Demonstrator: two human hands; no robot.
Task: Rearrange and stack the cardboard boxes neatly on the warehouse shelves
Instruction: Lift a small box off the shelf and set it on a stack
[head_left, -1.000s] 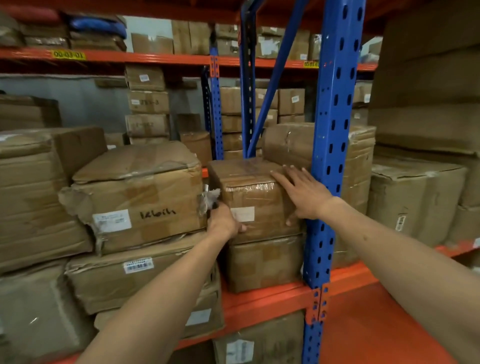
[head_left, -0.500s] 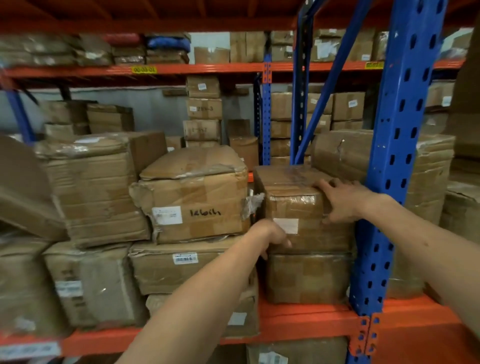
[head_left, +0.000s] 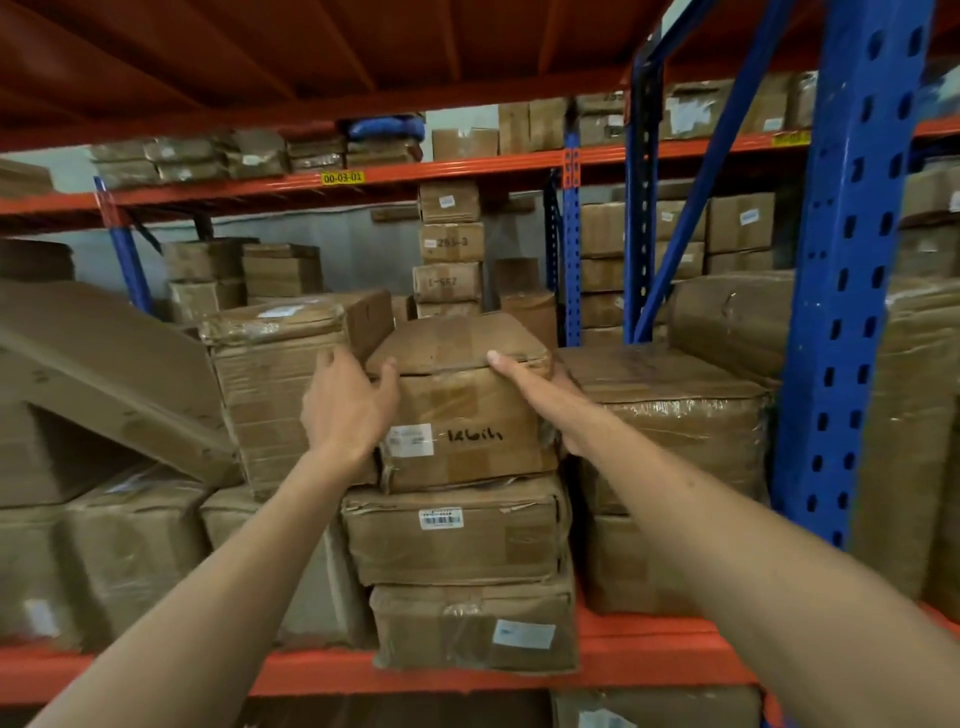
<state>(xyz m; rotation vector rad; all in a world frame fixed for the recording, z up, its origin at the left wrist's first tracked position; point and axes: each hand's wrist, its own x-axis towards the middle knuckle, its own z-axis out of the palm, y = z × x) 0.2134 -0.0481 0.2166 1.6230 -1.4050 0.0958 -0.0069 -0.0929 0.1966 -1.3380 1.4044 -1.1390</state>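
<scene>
A worn cardboard box (head_left: 467, 410) with a handwritten mark and a white label tops a stack of two flatter boxes (head_left: 457, 535) near the front edge of the orange shelf (head_left: 649, 654), wedged between a taller box (head_left: 280, 384) on its left and a plastic-wrapped box (head_left: 670, 410) on its right, with open room only above. Its long axis runs left to right, label facing the person. The left hand (head_left: 348, 405) curls round its upper left corner, and the right hand (head_left: 540, 384) lies along its right side, thumb hooked over the top edge.
</scene>
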